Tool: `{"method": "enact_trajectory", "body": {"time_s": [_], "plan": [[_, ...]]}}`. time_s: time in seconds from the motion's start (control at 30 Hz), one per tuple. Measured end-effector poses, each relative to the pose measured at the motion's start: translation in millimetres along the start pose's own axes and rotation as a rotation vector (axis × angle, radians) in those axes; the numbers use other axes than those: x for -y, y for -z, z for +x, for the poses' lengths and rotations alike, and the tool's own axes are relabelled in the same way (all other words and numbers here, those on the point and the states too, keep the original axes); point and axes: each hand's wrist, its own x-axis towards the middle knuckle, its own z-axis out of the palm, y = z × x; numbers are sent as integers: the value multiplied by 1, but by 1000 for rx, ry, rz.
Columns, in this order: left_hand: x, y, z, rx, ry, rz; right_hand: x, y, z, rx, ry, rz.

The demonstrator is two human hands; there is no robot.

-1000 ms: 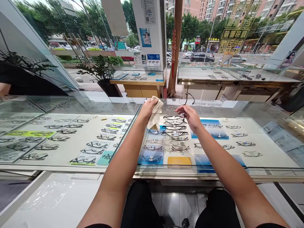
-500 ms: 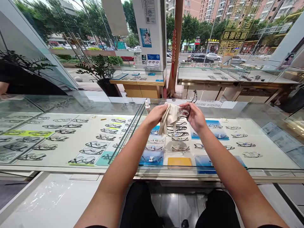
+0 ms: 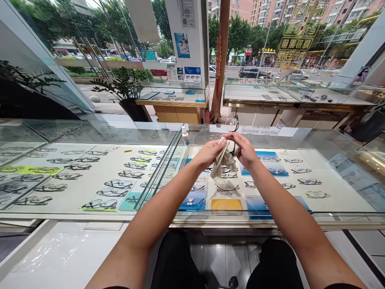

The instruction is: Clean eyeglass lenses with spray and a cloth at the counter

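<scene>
My left hand (image 3: 208, 154) is closed on a cream cleaning cloth (image 3: 223, 162) and presses it against a pair of thin dark-framed glasses (image 3: 232, 125). My right hand (image 3: 245, 148) pinches the glasses by the frame, one lens sticking up above my fingers. Both hands meet above the glass display counter (image 3: 303, 140). The lower part of the glasses is hidden by the cloth and my fingers.
A small white spray bottle (image 3: 185, 136) stands on the counter top just left of my hands. Several pairs of glasses (image 3: 120, 184) lie in rows under the glass. More display counters (image 3: 270, 94) and a potted plant (image 3: 129, 90) stand behind.
My hands came together: the left brought the cloth from beside the glasses onto them. Both hands then dropped slightly lower, and the cloth bunched around the frame.
</scene>
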Motion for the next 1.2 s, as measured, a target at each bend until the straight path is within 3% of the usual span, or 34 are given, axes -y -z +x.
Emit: {"method": "enact_trajectory", "body": {"time_s": [0.67,1.2], "plan": [[-1,-7,-3,-20,-23,-36,0,-1,1,-14,4,-18],[6,-9,-1,-67,-32,65,1,-2,0,-27,6,-3]]}}
